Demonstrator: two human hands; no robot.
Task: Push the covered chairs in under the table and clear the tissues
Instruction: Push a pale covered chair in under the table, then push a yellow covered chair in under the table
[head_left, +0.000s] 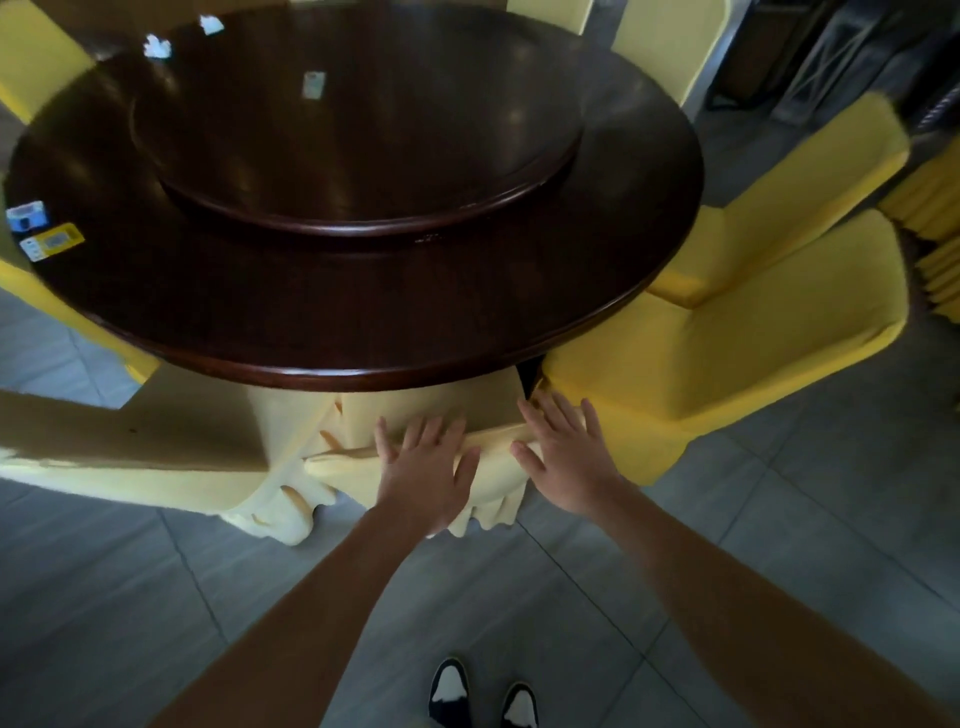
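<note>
A pale yellow covered chair (415, 405) stands in front of me with its seat under the round dark wooden table (363, 322). My left hand (423, 467) and my right hand (563, 457) lie flat with straight fingers on the top of its backrest. Two tissue packs, one blue (26, 215) and one yellow (52, 241), lie at the table's left edge. A small pack (314, 84) and two crumpled white tissues (156, 47) (211, 23) lie on the turntable (358, 135) and the far side of the table.
A bright yellow covered chair (727, 338) stands just right of my right hand, another (779, 197) behind it. A pale chair (130, 441) stands at the left. More covered chairs ring the far side. Grey tiled floor (779, 519) and my shoes (483, 696) are below.
</note>
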